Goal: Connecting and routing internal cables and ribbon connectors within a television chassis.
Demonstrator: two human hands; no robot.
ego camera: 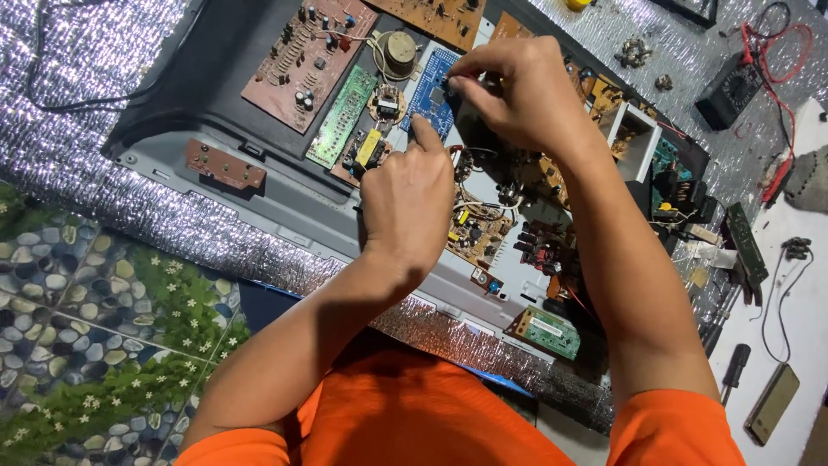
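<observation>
nearest the camera, the person's orange shirt (414, 414) fills the bottom edge, and both forearms run up from it. to the left lies a pebble-and-leaf patterned floor (78, 328); a strip of silver foil sheet (78, 147) runs along the near edge of the grey panel (285, 207) that bears the boards.

the left hand (410, 203) rests over the middle of the panel, fingers curled in, forefinger stretched out with its tip on the lower edge of the blue circuit board (431, 95). what its palm covers is hidden. the right hand (517, 91) hovers just beyond, thumb and forefinger pressed together over the blue board's right corner; whether they pinch some small part cannot be made out.

the blue board is small, rectangular, dotted with rows of fine holes and a dark chip, and hemmed in close: a green board (343, 116) on its left, a round coil part (398, 52) above, a brown board (308, 60) farther left. there is little open room around it.

to the right, a white surface (806, 319) holds a screwdriver (733, 371) and a phone (772, 403); farther off sits a black multimeter (729, 91) with red leads, cut off near the top edge.
</observation>
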